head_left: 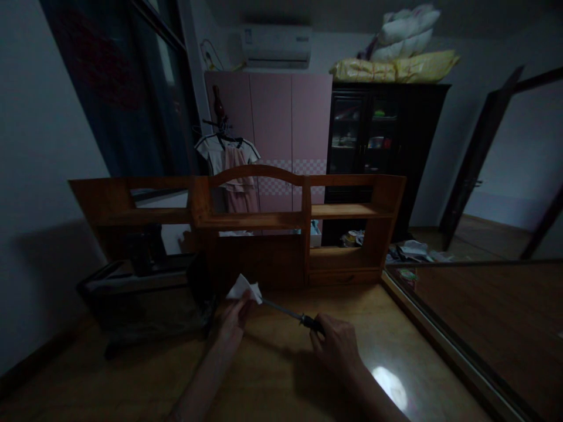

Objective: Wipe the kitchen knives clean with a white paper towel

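2 hands, black-handled rod between

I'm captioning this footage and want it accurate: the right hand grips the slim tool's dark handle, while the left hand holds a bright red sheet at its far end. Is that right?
Not quite: the sheet is white, not red. The head view shows the left hand holding it at the far end of the slim tool, while the right hand grips the dark handle.

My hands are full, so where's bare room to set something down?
Bare wooden surface lies beyond your right hand, bordered by the drawer and the edge strip. It's crowded left: the dark box stands near your left hand.
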Available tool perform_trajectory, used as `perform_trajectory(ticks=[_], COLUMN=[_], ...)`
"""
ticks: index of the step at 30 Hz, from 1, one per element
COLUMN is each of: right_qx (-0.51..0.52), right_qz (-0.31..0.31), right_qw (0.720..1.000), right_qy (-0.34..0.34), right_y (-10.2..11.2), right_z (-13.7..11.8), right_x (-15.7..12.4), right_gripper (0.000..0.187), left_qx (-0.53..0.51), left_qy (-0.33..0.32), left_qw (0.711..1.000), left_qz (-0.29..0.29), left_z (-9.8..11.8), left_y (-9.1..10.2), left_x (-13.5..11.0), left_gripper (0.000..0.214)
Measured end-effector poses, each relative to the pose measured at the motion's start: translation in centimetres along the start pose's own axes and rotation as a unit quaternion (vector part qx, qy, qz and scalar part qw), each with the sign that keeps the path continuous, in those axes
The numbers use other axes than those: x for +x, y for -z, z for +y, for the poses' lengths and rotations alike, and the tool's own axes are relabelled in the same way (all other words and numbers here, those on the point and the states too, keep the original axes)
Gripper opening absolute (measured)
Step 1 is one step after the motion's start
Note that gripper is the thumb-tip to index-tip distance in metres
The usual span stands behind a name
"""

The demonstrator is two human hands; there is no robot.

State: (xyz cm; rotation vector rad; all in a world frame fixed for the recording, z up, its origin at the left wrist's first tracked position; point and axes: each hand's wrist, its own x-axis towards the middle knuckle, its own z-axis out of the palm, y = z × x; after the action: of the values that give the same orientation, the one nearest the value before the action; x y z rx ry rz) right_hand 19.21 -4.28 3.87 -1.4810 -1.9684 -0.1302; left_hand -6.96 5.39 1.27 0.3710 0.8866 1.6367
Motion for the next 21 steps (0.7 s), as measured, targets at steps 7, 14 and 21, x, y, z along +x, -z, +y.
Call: perform_trajectory(ticks=[7,14,21], right_qx=[0.007,0.024,0.018], right_qz=[0.018,0.027,0.006], right_qw=[1.000,0.999,1.000], right_qy=[-0.006,-0.019,-0.014], right_y=[-0.1,-0.2,-0.2], right_z=[0.2,0.4,0.2], right_x=[0.0,0.0,-0.1], right_gripper=[0.004,0.004,0.003], left_qx=[0.000,0.115,0.190], left_qy=[-0.021,-0.013,0.052], left_qw=[1.000,0.984,0.959], left_qz=[0.004,-0.132,-0.202], left_z=[-0.3,-0.7,-3.1], left_y=[0.3,-1.8,-3.4], left_x=[0.0,-2.5,-5.3], left_gripper=[0.015,0.033,0.042])
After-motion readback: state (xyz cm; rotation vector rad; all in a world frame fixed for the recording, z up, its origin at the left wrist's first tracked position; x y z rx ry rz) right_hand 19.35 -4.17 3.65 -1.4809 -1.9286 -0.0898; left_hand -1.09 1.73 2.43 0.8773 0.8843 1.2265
